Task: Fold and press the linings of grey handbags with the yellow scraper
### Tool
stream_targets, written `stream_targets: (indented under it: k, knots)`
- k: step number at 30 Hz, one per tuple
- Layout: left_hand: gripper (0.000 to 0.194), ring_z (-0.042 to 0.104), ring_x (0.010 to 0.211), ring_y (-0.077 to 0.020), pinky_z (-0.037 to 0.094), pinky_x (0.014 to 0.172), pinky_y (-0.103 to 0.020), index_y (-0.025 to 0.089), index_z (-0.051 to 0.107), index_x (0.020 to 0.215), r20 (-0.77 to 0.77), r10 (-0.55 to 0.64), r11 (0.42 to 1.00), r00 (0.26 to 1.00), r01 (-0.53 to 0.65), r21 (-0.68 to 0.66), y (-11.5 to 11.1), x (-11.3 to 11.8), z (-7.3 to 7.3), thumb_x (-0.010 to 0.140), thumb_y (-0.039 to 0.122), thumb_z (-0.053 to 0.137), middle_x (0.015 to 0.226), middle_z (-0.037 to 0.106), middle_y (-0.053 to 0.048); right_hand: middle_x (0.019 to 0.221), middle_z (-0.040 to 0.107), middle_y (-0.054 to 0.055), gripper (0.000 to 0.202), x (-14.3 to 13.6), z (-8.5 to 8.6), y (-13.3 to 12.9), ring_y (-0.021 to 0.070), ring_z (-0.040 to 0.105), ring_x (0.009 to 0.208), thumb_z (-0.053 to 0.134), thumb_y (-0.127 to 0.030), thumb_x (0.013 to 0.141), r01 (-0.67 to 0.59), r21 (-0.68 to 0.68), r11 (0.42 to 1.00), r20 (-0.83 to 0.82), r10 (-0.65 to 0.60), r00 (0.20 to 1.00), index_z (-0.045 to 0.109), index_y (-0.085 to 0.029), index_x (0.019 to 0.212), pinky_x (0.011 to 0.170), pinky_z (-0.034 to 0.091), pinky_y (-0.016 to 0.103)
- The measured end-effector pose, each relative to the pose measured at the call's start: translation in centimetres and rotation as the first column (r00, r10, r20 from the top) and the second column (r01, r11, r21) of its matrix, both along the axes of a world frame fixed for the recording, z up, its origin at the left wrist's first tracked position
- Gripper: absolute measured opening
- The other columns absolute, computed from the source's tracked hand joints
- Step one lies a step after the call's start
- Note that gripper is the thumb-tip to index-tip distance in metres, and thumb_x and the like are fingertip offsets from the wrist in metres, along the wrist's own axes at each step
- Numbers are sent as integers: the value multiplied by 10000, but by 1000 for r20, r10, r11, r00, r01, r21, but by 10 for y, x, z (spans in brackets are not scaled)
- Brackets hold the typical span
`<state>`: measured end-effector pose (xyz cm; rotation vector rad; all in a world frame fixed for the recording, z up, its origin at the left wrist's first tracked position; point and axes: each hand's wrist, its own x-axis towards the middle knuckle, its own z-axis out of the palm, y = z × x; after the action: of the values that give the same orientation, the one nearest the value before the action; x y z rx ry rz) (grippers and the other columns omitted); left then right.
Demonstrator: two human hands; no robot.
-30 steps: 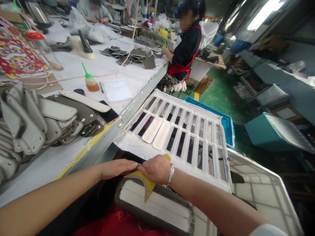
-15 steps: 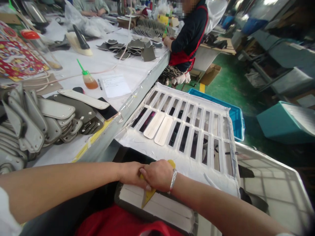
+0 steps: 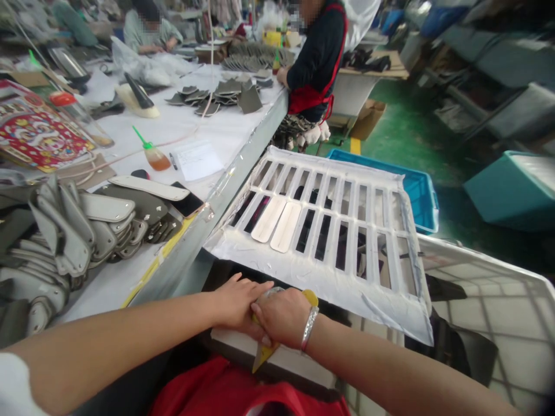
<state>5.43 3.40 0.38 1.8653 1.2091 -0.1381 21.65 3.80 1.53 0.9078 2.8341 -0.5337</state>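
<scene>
Just above the lap's red garment [image 3: 243,390], the right hand [image 3: 284,315] is keeping a clenched grip around a yellow piece [image 3: 265,353], its pointed end emerging below the fist and its rounded end above. The left hand [image 3: 237,306] is lying against the right with fingers extended; whether it is also pinching the piece, the view is not showing. The point is hanging over a pale-faced block [image 3: 306,368]; contact is impossible to tell. If the fist were twisting or loosening, the tip could be skidding across that smooth face or towards the left fingertips. A silvery, textured bracelet [image 3: 309,329] is circling the right wrist and could be snagging on nearby cloth.

Beyond the hands, a white, fabric-wrapped slotted rack [image 3: 277,257] is showing wrinkled, frayed edges; two flat, round-ended strips [image 3: 267,221] are lying side by side across its slots, and a knock to the rack could be tipping them through. On the surface [image 3: 234,130], by its taped near edge, smooth grey strips with small holes [image 3: 71,231] are fanning in a leaning stack that could be sliding if bumped. A dark phone [image 3: 187,199] is resting near that edge, and a translucent squeeze bottle [image 3: 158,160] is leaning beside a paper sheet [image 3: 199,160].
</scene>
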Motion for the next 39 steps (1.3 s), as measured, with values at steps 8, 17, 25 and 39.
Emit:
stream_targets:
  k: [8, 17, 25, 39]
  knots:
    - [712, 408, 1248, -217, 291, 1045, -406, 199, 295, 1382, 389, 685, 722, 615, -503, -476, -36, -93, 3, 855, 646, 120, 1345, 465, -105, 711, 674, 39, 569, 8, 26, 22, 173, 621, 657, 180, -457, 946, 47, 136, 990, 89, -59, 994, 637, -193, 734, 618, 405, 284]
    - [673, 490, 1157, -257, 379, 967, -362, 149, 477, 1256, 506, 548, 836, 666, -427, -344, -25, -91, -7, 806, 643, 394, 1252, 551, -112, 711, 674, 32, 610, -54, 14, 47, 177, 608, 658, 165, -529, 929, -147, 212, 966, 99, 128, 987, 653, -211, 748, 653, 380, 311]
    - [402, 609, 883, -208, 449, 779, -252, 189, 669, 951, 353, 238, 969, 905, -193, -158, -6, -58, -11, 697, 499, 644, 944, 680, -6, 706, 671, 44, 477, -61, 9, 45, 180, 605, 636, 269, -412, 939, -202, 175, 964, 62, 194, 979, 641, -177, 754, 588, 384, 300]
    - [1054, 447, 1176, -351, 224, 1039, -512, 246, 335, 1365, 28, 151, 987, 988, -153, 49, -15, -32, -17, 462, 595, 754, 1301, 514, -82, 807, 675, 14, 344, -19, -10, 20, 221, 632, 686, 297, -412, 918, -164, -16, 986, 16, 164, 986, 606, -268, 957, 513, 474, 325]
